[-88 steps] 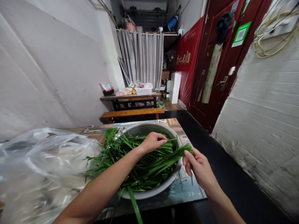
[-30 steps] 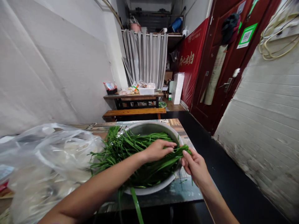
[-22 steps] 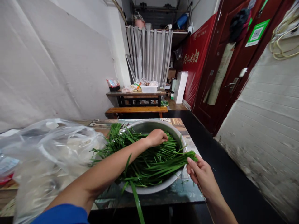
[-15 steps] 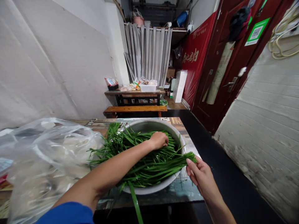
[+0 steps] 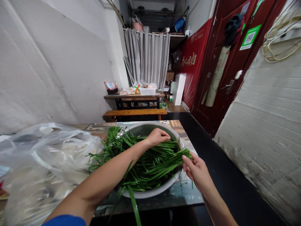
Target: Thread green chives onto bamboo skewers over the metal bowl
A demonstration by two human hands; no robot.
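A wide metal basin [image 5: 164,192] stands on the table, heaped with long green garlic chives [image 5: 150,163]. My right hand [image 5: 196,169] grips a bunch of these chives by its cut ends at the basin's right rim; the leaves trail left across the heap. Over the far part of the basin is my left hand [image 5: 157,137], its thumb and fingers pinched together. Whatever lies in that pinch, if anything, is too small to make out. A thin pale strand [image 5: 180,144] sticks up between the two hands. One long leaf [image 5: 134,205] hangs over the near rim.
A large clear plastic bag [image 5: 51,160] fills the table's left side. Behind the table are a wooden bench [image 5: 135,112] and a second table [image 5: 110,96] bearing a white tub [image 5: 147,91] and packages. To the right are a dark red door [image 5: 199,106] and a white wall.
My left hand has risen slightly from the chives, its fingers more extended. The right hand still holds its bunch and has shifted slightly left in view. The camera view has tilted a little.
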